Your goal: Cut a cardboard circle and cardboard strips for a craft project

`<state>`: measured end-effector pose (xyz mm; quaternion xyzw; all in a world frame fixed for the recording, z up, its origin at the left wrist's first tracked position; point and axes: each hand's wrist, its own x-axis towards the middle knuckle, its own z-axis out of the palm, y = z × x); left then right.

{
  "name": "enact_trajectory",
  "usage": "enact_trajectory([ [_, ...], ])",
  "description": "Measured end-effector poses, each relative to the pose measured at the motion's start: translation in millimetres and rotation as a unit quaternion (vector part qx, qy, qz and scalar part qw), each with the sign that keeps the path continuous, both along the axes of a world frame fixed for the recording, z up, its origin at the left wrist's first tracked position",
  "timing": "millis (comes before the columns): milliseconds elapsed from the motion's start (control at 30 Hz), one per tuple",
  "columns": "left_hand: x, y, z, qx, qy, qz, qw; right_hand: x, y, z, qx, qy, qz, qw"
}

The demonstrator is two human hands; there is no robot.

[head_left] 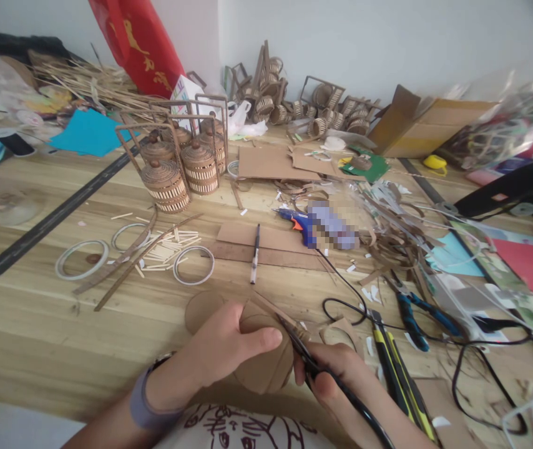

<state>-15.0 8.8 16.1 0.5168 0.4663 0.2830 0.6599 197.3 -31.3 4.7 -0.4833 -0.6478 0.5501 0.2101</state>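
Observation:
My left hand (222, 346) grips a piece of brown cardboard (264, 369) close to my body, its thumb lying across the face. Curved outlines show on that cardboard. Closed around a pair of black scissors (312, 365) is my right hand (341, 374). The scissor blades meet the cardboard's right edge, where a narrow strip stands off it. Partly behind my left hand, a rounded cardboard piece (201, 310) lies on the table. Cardboard offcuts (341, 333) with a curved cut-out lie just beyond my right hand.
Ahead are a pen (256, 252), a blue glue gun (294, 218), tape rings (194, 265) and small wooden sticks (166, 249). To the right lie utility knives (395, 368), pliers (423, 308) and a looping black cable (458, 380). Lidded woven baskets (168, 187) stand farther back.

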Motion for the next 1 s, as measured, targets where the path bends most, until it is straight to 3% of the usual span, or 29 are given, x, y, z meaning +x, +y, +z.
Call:
enact_trajectory([
  [167,-4,3,-6.6,-0.019,0.03,-0.007,0.999,4,-3,-10.0,0.01,-0.011,0.008,1.0],
  [267,-2,6,-17.2,-0.066,-0.007,0.002,0.998,6,-5,-20.3,0.02,0.002,-0.002,1.0],
  [467,11,3,-29.4,-0.137,-0.124,0.128,0.975,-4,-8,-34.6,0.073,-0.03,-0.058,0.995],
  [733,10,0,-26.2,-0.102,-0.015,0.151,0.983,-6,-10,-38.2,0.036,-0.014,-0.063,0.997],
  [1000,10,0,-25.8,-0.1,0.009,0.14,0.985,-1,-10,-42.5,-0.001,-0.005,-0.054,0.999],
])
